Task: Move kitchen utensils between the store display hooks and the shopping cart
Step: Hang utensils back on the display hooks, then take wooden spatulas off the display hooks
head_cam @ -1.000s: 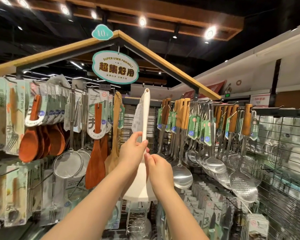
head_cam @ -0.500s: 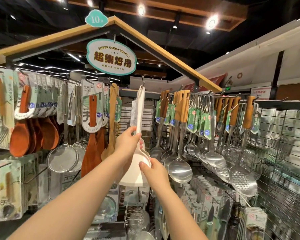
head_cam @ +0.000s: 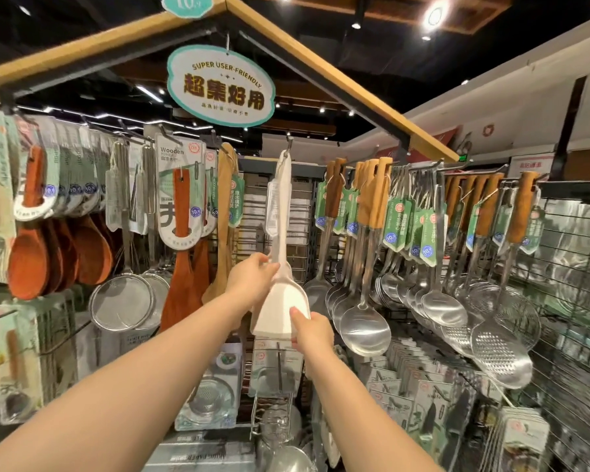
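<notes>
A white plastic spatula (head_cam: 279, 298) with a clear label on its handle hangs by its top end from a display hook (head_cam: 289, 142) in the middle of the rack. My left hand (head_cam: 251, 279) holds it where the handle meets the blade. My right hand (head_cam: 312, 332) pinches the blade's lower right corner, thumb on the front face. The shopping cart is not in view.
Left of the spatula hang wooden spatulas (head_cam: 181, 267), round strainers (head_cam: 123, 306) and brown wooden spoons (head_cam: 31, 260). To the right hang steel ladles (head_cam: 363, 327) and skimmers (head_cam: 501, 352) with wooden handles. Packaged goods fill the lower hooks. A wire grid panel (head_cam: 573, 301) stands at far right.
The spatula's top end has gone up onto the hook. Both my hands have slid down from the handle to the blade end. The view has tilted down a little.
</notes>
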`<state>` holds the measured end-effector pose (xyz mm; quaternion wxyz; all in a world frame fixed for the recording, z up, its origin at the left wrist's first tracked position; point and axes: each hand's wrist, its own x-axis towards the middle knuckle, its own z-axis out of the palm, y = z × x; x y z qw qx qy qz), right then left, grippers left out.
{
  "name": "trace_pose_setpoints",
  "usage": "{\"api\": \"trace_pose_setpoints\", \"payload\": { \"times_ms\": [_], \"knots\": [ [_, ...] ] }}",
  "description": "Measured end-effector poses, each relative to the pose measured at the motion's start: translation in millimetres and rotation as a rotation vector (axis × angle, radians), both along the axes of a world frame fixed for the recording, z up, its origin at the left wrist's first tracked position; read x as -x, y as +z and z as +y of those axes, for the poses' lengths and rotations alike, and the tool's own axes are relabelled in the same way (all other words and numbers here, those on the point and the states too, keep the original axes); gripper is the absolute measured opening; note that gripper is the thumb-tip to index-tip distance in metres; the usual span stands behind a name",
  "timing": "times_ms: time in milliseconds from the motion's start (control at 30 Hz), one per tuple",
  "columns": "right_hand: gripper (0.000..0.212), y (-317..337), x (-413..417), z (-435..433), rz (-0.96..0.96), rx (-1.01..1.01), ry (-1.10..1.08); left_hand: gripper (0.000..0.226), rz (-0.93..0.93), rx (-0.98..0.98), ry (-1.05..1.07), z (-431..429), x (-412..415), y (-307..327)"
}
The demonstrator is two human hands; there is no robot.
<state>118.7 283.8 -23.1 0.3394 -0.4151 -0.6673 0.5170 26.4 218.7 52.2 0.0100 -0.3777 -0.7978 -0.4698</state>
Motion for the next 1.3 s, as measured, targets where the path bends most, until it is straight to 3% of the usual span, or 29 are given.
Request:
{"api": "trace_pose_setpoints", "payload": {
  "times_ms": [367, 467, 667, 833, 1167, 1300],
  "knots": [
    [0.056, -14, 65, 40, -0.038, 0.087, 0.013, 0.040, 0.044, 0.189, 0.019, -17, 26, -51],
    [0.052, -16, 68, 40, 0.045, 0.183, -0.005, 0.043, 0.054, 0.158, 0.025, -19, 27, -48],
    [0.067, -24, 49, 24, 0.042, 0.228, -0.059, 0.038, 0.059, 0.047, 0.060, -34, 20, -48],
    [0.054, -23, 33, 9, 0.011, 0.152, -0.077, 0.032, 0.054, -0.058, 0.051, -42, 0, -49],
    [0.026, 2, -5, -68, 0.003, 0.006, -0.033, 0.033, 0.085, -0.058, 0.033, -87, -43, -48],
    [0.033, 3, -23, -105, 0.004, -0.001, -0.037, 0.032, 0.150, -0.019, 0.035, -121, -57, -44]
  ]
}}
